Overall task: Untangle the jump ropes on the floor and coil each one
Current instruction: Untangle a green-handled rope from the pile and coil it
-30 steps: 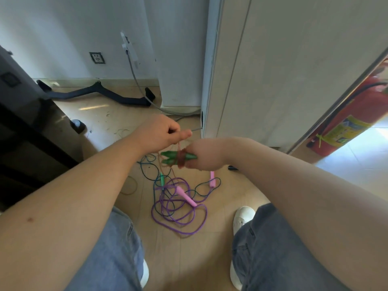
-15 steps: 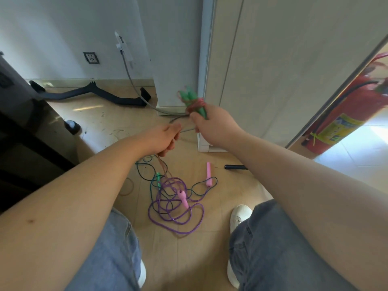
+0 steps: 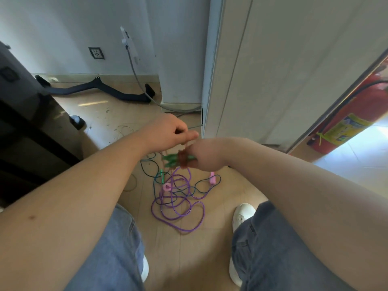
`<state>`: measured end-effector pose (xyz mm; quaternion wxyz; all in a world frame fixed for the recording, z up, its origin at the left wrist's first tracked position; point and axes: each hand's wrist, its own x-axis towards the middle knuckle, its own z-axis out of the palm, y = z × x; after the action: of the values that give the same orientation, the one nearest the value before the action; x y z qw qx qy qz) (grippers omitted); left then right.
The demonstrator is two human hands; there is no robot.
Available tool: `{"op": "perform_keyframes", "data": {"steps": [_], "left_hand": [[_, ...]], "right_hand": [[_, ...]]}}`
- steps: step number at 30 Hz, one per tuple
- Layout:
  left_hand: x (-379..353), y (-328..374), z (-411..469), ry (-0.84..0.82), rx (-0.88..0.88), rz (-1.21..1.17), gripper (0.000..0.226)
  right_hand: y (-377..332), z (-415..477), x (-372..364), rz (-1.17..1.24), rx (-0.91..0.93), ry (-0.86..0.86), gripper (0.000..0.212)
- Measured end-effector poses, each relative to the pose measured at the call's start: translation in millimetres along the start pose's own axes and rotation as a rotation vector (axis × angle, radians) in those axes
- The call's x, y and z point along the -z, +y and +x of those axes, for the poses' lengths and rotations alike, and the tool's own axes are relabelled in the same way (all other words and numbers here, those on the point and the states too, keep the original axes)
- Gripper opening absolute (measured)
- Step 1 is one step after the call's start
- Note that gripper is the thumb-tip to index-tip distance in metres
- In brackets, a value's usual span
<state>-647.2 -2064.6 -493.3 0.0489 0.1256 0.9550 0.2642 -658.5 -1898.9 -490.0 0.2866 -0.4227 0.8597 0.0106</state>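
- My right hand (image 3: 207,156) is clenched around a pair of green handles (image 3: 170,160). Reddish-brown rope (image 3: 182,160) is wound round them just beside my knuckles.
- My left hand (image 3: 168,133) sits just above it, thumb and fingers pinching a strand of that rope.
- Down on the floor (image 3: 189,259) ahead of my feet, the purple rope (image 3: 176,206) lies tangled with a dark rope (image 3: 144,169) and pink handles (image 3: 212,179).

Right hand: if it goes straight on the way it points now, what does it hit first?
Probably the left forearm. The right hand points to the person's left with the green handles leading, and the forearm crosses that line, though depth is unclear.
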Motion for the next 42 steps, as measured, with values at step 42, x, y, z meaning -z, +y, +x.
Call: {"op": "perform_keyframes", "data": {"steps": [42], "left_hand": [[19,-5,-6,-0.035,0.297,-0.513,0.057]], "right_hand": [[13,-12,8,0.347,0.110,0.275,0.029]]}}
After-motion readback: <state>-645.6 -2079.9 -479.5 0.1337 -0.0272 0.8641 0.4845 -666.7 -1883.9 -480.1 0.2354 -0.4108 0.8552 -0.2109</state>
